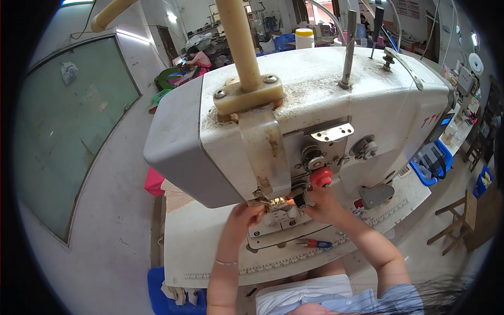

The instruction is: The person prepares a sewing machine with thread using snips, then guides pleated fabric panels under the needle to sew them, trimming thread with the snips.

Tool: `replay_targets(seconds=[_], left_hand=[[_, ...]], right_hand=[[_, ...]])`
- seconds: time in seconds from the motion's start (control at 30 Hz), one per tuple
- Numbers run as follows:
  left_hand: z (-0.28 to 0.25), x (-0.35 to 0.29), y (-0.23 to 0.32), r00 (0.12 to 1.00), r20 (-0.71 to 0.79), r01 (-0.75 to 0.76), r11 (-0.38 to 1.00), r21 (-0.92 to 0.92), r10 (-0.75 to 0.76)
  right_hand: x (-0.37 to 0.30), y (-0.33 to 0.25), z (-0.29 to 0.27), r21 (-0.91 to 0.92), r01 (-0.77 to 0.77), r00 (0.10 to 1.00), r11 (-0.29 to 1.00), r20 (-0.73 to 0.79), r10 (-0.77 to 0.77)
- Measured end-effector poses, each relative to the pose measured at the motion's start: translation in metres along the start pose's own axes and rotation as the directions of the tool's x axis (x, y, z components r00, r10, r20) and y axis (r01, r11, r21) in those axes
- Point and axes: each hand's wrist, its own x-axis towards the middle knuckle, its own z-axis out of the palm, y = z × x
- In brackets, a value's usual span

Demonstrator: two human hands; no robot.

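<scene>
Snips (321,244) near both hands (248,215) (323,206), grip unclear beneath obstructing sewing machine (310,94)

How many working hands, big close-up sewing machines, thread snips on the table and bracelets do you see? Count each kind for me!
Hands: 2 (left hand, right hand)
Big sewing machine: 1
Thread snips: 1
Bracelet: 1
Total: 5

Sewing workshop: 1 white sewing machine (315,73) before me; my table (199,239) with 1 ruler strip (262,268); 1 pair of thread snips (321,244); 1 co-worker (201,61) seated beyond.
</scene>
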Motion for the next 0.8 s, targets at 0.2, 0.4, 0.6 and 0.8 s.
replay_targets(seconds=[0.2, 0.4, 0.6, 0.8], left_hand=[[-0.054, 0.065, -0.022, 0.988, 0.146, 0.033, 0.876, -0.481, 0.042], [-0.024, 0.040, -0.029, 0.891, -0.339, -0.352, 0.931, -0.098, 0.301], [0.006, -0.045, -0.039, 0.669, -0.661, -0.490, 0.870, -0.049, 0.339], [0.036, -0.074, -0.068, 0.999, 0.031, -0.010, 0.998, 0.062, 0.008]], right_hand=[[-0.024, -0.029, -0.037, 0.147, -0.352, 0.932, 0.925, -0.042, 0.361], [-0.082, -0.031, -0.092, -0.075, -0.449, 0.890, 0.890, 0.051, 0.453], [-0.151, -0.027, -0.099, -0.412, -0.503, 0.780, 0.760, 0.162, 0.605], [-0.179, -0.018, -0.082, -0.451, -0.562, 0.765, 0.694, 0.037, 0.643]])
